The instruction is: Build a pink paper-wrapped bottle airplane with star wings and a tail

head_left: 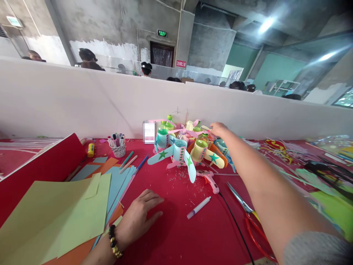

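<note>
the bottle planes [179, 151] cluster just left of the outstretched right hand [220, 129].

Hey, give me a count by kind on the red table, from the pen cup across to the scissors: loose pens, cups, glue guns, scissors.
Loose pens: 4 (teal pen, pink pen, blue pen, white pen)
Pen cup: 1
Glue gun: 1
Scissors: 1 pair
Total: 7
</note>
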Motion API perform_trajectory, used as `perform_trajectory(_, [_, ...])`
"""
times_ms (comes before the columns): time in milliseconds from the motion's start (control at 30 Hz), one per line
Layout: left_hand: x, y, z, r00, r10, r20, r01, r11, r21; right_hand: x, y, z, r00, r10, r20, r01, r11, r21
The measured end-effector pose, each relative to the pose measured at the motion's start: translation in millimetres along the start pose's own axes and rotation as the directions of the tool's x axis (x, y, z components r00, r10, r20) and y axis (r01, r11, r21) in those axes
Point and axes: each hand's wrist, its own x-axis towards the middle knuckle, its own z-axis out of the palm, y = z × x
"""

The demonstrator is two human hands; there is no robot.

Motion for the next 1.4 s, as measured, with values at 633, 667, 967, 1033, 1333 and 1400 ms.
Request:
perform_trajectory(633, [1, -2, 0.5, 1.0, -0.001, -0.007, 0.001, 1.0, 0.011, -1, 31, -94, 0.913, 0.148, -0.38, 0.012, 0.921, 0.388])
perform_trajectory(667, [1, -2, 0.5, 1.0, 0.005, -0.01, -0.005, 1.0, 0.007, -5, 31, -102, 0.903, 0.161, -0.398, 0.016, 0.914, 0.406])
perform_trajectory(967, [-1, -1, -0.2, 1.0, -0.002, 0.01, 0.002, 1.0, -0.012, -41, 18, -154, 0.839, 0.23, -0.494, 0.054, 0.867, 0.495])
perform_trajectory(1033, [-1, -1, 0.2, 1.0, -0.005, 0.01, 0.005, 1.0, -0.006, -46, 17, -161, 0.828, 0.236, -0.509, 0.058, 0.867, 0.495])
perform_trajectory(1333, [-2, -2, 0.6, 1.0, 0.007, 0.0, -0.007, 1.0, 0.002, -38, 17, -165, 0.809, 0.264, -0.525, 0.001, 0.893, 0.449])
perform_trajectory(1400, [-2, -2, 0.1, 1.0, 0.004, 0.0, -0.004, 1.0, -0.002, -31, 17, -160, 0.808, 0.271, -0.523, -0.021, 0.9, 0.434])
